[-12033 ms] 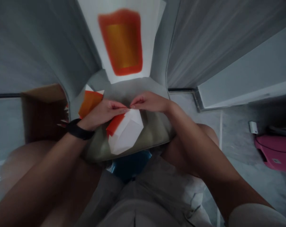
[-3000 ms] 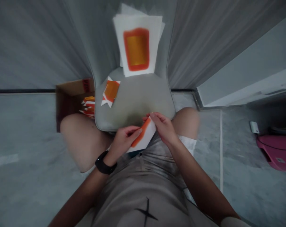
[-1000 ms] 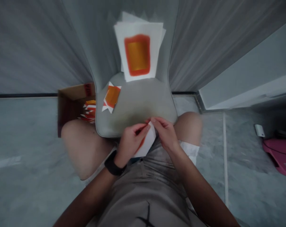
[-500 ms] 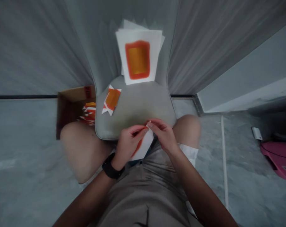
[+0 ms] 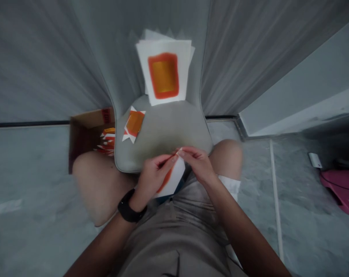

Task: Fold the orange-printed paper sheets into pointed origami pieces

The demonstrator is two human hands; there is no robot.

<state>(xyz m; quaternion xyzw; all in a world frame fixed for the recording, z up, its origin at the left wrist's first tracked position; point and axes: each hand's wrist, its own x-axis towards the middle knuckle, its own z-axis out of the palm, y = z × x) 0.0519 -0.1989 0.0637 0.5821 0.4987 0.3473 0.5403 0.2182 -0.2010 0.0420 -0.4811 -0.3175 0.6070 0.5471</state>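
Note:
Over my lap is a folded sheet of paper [image 5: 174,176], white with an orange-red band along its left side. My left hand [image 5: 155,173] pinches its upper left edge between thumb and fingers. At the paper's top tip, the thumb and fingers of my right hand [image 5: 198,162] are closed on it, close beside the left fingertips. On the seat ahead lies a folded paper piece [image 5: 134,124] with an orange middle and white points. Behind it, a stack of white sheets [image 5: 185,69] leans on the chair's backrest, the front one printed with an orange rectangle edged in red.
The grey chair [image 5: 174,123] stands between my knees. Left of it, a cardboard box [image 5: 89,118] on the floor holds several folded orange and white papers [image 5: 108,140]. To the right are a pink object [image 5: 340,190] with a cable and a small white device [image 5: 315,160].
The view has shifted slightly, so the chair and stack sit a little further left. Both hands keep their pinch on the folded paper, with the left wrist slightly lower and further left.

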